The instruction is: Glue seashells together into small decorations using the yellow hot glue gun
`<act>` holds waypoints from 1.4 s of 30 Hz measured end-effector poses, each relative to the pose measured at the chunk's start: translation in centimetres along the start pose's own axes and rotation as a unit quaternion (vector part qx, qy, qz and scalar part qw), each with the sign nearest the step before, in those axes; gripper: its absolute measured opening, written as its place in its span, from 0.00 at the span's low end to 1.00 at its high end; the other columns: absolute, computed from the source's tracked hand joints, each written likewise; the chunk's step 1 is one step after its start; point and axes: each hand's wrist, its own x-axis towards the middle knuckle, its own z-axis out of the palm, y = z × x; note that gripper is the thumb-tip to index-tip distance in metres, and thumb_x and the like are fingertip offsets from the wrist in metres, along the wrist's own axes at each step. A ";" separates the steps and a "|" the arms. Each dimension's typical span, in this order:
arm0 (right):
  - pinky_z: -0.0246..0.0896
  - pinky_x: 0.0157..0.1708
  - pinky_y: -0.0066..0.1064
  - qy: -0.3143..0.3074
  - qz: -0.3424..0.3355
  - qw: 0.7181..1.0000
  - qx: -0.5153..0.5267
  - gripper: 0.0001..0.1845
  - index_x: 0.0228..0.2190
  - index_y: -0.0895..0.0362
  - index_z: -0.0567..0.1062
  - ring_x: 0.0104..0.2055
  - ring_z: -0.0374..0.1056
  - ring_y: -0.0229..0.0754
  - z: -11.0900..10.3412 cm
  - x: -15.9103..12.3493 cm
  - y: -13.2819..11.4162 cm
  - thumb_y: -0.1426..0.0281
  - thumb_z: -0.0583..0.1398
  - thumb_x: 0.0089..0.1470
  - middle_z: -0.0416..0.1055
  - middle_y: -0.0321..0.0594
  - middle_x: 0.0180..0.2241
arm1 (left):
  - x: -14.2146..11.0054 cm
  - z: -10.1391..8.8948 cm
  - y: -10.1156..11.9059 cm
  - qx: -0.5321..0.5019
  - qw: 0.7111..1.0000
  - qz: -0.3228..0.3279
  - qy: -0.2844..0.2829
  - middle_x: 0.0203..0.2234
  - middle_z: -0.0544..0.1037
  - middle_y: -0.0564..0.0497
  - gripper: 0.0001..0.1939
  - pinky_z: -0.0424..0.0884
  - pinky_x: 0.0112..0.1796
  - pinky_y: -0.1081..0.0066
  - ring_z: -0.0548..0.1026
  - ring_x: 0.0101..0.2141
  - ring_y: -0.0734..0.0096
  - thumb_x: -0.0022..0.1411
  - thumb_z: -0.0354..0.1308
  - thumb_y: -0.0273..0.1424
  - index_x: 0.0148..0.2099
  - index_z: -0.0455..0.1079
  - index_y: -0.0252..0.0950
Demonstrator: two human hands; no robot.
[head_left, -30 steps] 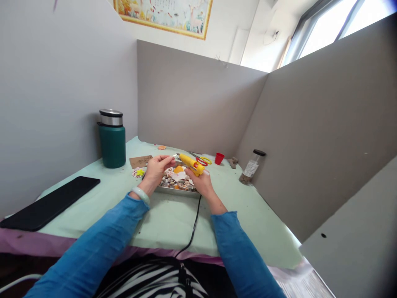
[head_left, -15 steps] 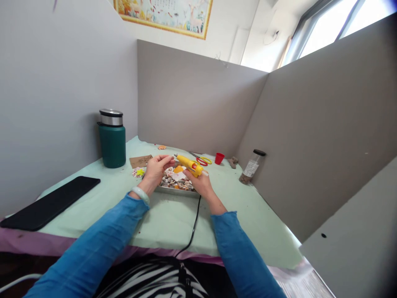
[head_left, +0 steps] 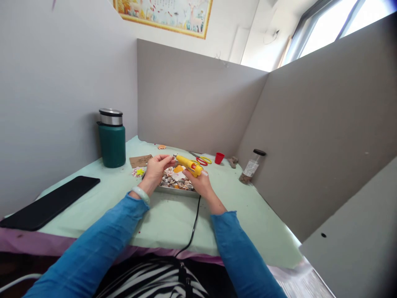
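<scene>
My right hand (head_left: 200,182) is wrapped round a yellow glue gun (head_left: 187,164), whose nozzle points left. A black cord (head_left: 195,223) runs from below that hand to the table's front edge. My left hand (head_left: 156,167) is closed in a pinch right at the nozzle tip; what its fingertips hold is too small to make out. Under both hands lies a metal tray (head_left: 176,191) filled with shells and pebbles (head_left: 178,182). Among them sit an orange piece (head_left: 178,169) and white shell-like pieces. My hands partly cover the tray.
A green bottle (head_left: 112,145) stands at left, behind a black flat mat (head_left: 52,203). Brown cardboard (head_left: 140,161) and a yellow-green flower shape (head_left: 140,172) lie beside the tray. Scissors (head_left: 201,159), a red cup (head_left: 219,158) and a black-lidded jar (head_left: 252,167) are at back right, near grey partitions.
</scene>
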 end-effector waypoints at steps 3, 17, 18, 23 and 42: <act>0.65 0.29 0.31 0.005 0.005 1.000 0.014 0.26 0.31 0.61 0.78 0.29 0.68 0.41 0.0 0.1 0.1 0.49 0.64 0.44 0.75 0.41 0.28 | 0.0 0.0 0.0 0.008 1.000 0.002 -0.001 0.23 0.77 0.50 0.19 0.75 0.40 0.62 0.77 0.27 0.68 0.38 0.75 0.34 0.31 0.73 0.30; 0.63 0.29 0.30 0.019 0.003 1.000 0.024 0.23 0.30 0.61 0.78 0.29 0.67 0.41 -0.2 0.1 0.4 0.52 0.65 0.45 0.73 0.40 0.26 | 0.1 -0.3 0.0 -0.010 1.000 -0.006 -0.010 0.27 0.79 0.47 0.18 0.76 0.40 0.64 0.78 0.28 0.69 0.38 0.75 0.35 0.30 0.74 0.31; 0.63 0.28 0.30 0.025 0.005 0.999 0.027 0.23 0.30 0.61 0.78 0.28 0.67 0.41 -0.2 0.2 0.5 0.52 0.65 0.45 0.73 0.40 0.26 | 0.1 -0.3 -0.1 -0.014 1.000 -0.010 -0.015 0.27 0.79 0.47 0.18 0.76 0.40 0.65 0.78 0.28 0.69 0.39 0.75 0.35 0.30 0.74 0.31; 0.62 0.25 0.28 0.080 0.048 0.993 0.078 0.21 0.33 0.60 0.78 0.25 0.64 0.37 -0.2 0.6 0.6 0.56 0.67 0.43 0.71 0.36 0.24 | -0.1 -0.4 -0.4 -0.041 0.996 -0.054 -0.060 0.28 0.80 0.47 0.16 0.76 0.39 0.68 0.78 0.29 0.71 0.42 0.74 0.32 0.32 0.74 0.31; 0.61 0.25 0.25 0.094 0.082 0.948 0.294 0.17 0.35 0.56 0.75 0.23 0.64 0.33 0.9 0.7 -0.7 0.69 0.67 0.38 0.70 0.30 0.24 | -1.3 1.1 -1.7 0.025 0.971 -0.154 -0.182 0.24 0.78 0.48 0.17 0.74 0.34 0.71 0.76 0.26 0.72 0.42 0.76 0.34 0.31 0.75 0.30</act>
